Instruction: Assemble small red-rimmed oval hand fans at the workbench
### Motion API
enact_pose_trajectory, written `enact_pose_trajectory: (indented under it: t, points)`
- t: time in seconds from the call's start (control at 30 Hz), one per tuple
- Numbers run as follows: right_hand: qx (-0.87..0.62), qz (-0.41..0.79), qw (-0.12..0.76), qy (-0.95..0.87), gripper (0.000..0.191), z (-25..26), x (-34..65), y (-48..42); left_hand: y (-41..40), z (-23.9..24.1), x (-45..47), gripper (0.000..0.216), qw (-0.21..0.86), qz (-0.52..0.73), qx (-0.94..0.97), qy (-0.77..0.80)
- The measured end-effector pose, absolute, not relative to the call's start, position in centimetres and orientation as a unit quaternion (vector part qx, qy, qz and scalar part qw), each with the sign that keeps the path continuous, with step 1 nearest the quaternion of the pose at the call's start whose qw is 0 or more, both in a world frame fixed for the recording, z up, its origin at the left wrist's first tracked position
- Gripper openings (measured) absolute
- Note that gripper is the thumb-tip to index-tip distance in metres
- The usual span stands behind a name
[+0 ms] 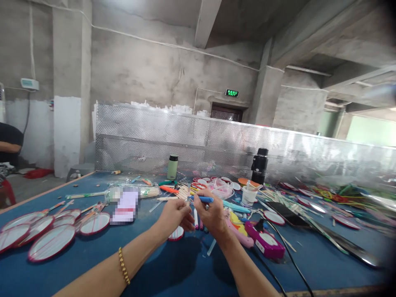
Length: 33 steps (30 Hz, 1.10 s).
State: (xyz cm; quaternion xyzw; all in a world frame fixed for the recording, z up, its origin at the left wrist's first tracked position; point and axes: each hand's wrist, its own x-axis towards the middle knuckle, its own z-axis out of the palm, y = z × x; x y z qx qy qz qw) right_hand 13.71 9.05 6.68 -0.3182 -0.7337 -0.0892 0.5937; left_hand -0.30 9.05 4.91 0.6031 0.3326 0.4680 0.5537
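Left hand (177, 213): fingertips pinch a clear strip (188, 190), I see.
Right hand (214, 212): curls around a blue tool (204, 199), just beside the left.
Clear strip: stands near upright between the hands, rising from the left fingertips.
Blue tool: lies crosswise to it; contact, I cannot tell.
Beyond the left hand: a green bottle (172, 168), well apart.

The blue tool (204, 199) looks plastic; partition (148, 134), shiny metal.
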Motion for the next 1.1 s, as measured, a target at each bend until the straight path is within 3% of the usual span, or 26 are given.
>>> enact_pose_trajectory:
  t: [1.1]
  points:
    - [-0.334, -0.073, 0.597, -0.726, 0.014, 6.47, 13.75, 9.17, 8.89, 5.11, -0.38, 0.023, 0.550, 0.471, 0.604, 0.332]
